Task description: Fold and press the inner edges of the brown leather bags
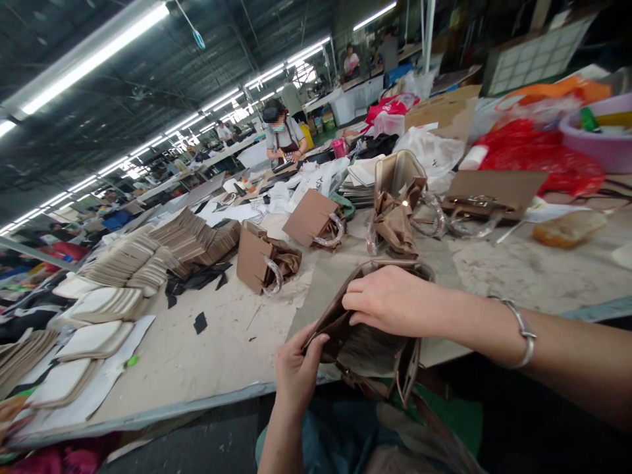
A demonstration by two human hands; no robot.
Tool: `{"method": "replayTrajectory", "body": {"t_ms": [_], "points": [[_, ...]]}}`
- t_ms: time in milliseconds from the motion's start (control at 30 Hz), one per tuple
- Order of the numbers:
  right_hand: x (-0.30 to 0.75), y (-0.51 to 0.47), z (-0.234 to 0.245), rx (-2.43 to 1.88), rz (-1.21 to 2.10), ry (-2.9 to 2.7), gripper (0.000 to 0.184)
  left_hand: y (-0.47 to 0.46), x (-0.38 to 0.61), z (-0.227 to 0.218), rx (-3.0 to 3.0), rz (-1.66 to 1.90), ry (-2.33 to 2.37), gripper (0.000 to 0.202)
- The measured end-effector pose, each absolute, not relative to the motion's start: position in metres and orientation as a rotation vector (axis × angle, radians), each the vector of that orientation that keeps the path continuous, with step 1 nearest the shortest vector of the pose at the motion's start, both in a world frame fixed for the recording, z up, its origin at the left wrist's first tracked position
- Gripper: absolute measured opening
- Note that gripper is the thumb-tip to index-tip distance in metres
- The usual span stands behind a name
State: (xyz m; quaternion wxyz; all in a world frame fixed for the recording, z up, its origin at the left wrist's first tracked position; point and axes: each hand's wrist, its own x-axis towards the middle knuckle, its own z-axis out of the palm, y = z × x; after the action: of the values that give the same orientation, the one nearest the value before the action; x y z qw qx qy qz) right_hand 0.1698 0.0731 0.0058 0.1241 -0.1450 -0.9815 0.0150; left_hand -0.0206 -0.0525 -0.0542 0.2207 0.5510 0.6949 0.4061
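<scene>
An open brown handbag (368, 342) rests at the near edge of the worktable, its mouth facing me. My left hand (296, 372) pinches the bag's near rim with thumb and fingers closed on it. Reaching in from the right, my right hand (388, 303) curls its fingers over the far rim and into the opening; a silver bracelet sits on that wrist. Inside the bag I see crumpled paper filling.
Three more brown handbags (264, 260) (316, 220) (399, 197) stand farther back on the table. Stacks of beige and white panels (123, 263) fill the left side. Red plastic bags (538, 155) and a pink basin (600, 135) sit at the right. A person works at the far end.
</scene>
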Motion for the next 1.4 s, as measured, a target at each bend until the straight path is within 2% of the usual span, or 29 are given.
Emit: {"method": "replayTrajectory", "body": {"t_ms": [100,233,367,733,1400], "points": [[0.176,0.078,0.007,-0.516,0.008,-2.853,0.013,-0.052,-0.018,-0.053,1.482,1.163,1.959,0.029],[0.18,0.085,0.007,-0.682,0.025,-2.815,0.024,-0.051,-0.02,-0.055,1.511,1.158,2.008,0.028],[0.179,0.087,0.005,-0.802,0.005,-2.785,0.024,-0.051,-0.02,-0.059,1.567,1.148,2.047,0.026],[0.169,0.089,-0.001,-0.765,-0.001,-2.728,0.024,-0.05,-0.024,-0.07,1.693,1.194,2.181,0.028],[0.166,0.09,-0.003,-0.819,-0.038,-2.697,0.024,-0.051,-0.01,-0.061,1.586,1.21,2.095,0.027]]}}
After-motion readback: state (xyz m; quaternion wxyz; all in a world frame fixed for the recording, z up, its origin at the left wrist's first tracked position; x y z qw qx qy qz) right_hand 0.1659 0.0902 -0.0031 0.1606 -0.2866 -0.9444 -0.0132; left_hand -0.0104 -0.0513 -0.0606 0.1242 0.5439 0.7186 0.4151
